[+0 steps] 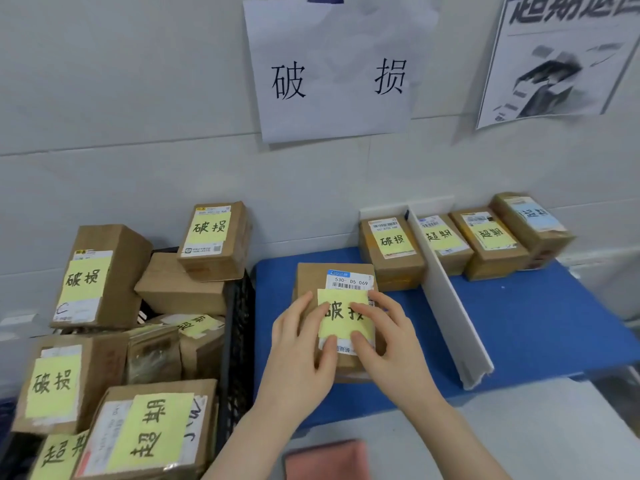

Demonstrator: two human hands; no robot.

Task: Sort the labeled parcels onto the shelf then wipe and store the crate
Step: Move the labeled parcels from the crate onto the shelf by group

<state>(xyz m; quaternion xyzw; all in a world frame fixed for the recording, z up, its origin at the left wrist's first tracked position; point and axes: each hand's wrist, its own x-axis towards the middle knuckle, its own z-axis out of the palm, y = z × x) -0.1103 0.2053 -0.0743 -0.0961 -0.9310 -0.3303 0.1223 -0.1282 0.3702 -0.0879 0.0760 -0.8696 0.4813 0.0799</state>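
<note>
A brown parcel (311, 278) with a yellow handwritten label (343, 317) lies on the blue shelf (519, 334), left of the white divider (446, 306). My left hand (298, 348) holds its left side with the thumb on the label. My right hand (391, 341) holds its right side the same way. Behind it stands another parcel (391, 251) with the same characters on its label. The black crate (237, 327) at the left holds several labeled parcels, stacked unevenly above its rim.
Right of the divider, three parcels (491, 244) with a different label stand in a row against the wall. A paper sign (332, 74) hangs above the left section. A pink cloth (325, 460) lies at the bottom edge, below the shelf front.
</note>
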